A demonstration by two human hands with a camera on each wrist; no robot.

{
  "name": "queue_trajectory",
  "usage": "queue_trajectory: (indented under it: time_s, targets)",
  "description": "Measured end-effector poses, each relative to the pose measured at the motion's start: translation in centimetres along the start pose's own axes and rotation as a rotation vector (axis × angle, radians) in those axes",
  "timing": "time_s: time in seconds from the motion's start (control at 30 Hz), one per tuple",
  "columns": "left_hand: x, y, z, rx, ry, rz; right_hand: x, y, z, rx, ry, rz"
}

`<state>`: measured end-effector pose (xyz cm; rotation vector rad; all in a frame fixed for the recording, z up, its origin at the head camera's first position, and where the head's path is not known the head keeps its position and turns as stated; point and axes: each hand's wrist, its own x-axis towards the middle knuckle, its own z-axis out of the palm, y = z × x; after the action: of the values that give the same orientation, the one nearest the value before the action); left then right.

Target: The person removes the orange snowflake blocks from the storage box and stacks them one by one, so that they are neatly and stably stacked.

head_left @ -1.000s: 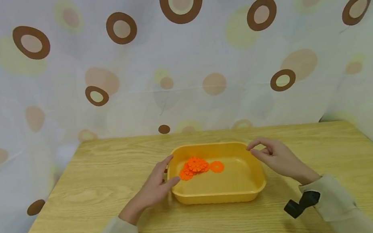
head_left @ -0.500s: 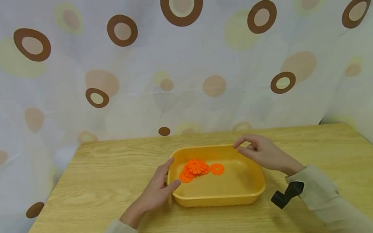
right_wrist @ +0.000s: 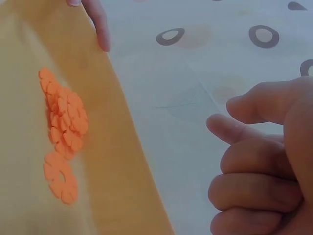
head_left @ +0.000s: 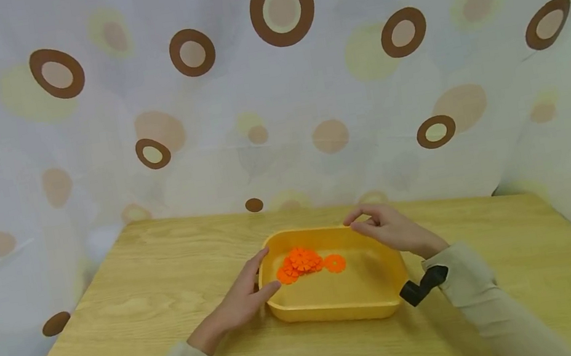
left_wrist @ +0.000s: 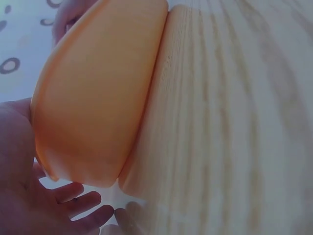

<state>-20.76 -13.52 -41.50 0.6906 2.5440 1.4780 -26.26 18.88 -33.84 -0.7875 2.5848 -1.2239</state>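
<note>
A yellow plastic tray sits on the wooden table. Near its left end lies a heap of orange notched plastic discs, with a single orange disc flat to the right of it. My left hand rests at the tray's left rim, its index finger and thumb reaching over the edge. In the left wrist view its other fingers spread outside the tray wall. Over the tray's back right corner hovers my right hand. Thumb and index finger are slightly apart with nothing between them; the other fingers are loosely curled.
The wooden table extends around the tray on all sides. A white cloth with brown and beige circles hangs behind the table and along both sides. Each sleeve carries a small black wrist camera.
My right hand has moved left, from the tray's right rim to above its back right part. My left hand stays at the left rim. The discs have not moved within the tray.
</note>
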Motion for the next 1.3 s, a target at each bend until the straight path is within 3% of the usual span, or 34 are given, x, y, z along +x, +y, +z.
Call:
queue_trajectory:
  time_s: [0.17, 0.5, 0.7, 0.93, 1.3]
  targets:
    - [0.0, 0.0, 0.3, -0.013, -0.002, 0.006, 0.4, 0.4, 0.1, -0.007, -0.005, 0.004]
    - [0.0, -0.1, 0.3, 0.015, 0.041, -0.05, 2.5, 1.5, 1.5, -0.018, -0.021, 0.036]
    - [-0.2, -0.2, 0.2, 0.018, 0.034, -0.016, 3.1, 2.6, 2.1, -0.011, -0.102, 0.022]
    - [-0.3, -0.5, 0.4, 0.016, 0.032, 0.023, 3.3, 3.5, 2.6, -0.074, -0.216, -0.093]
    - [-0.2, -0.6, 0.3, 0.012, 0.049, 0.022, 3.5, 4.0, 3.0, -0.103, -0.303, -0.109]
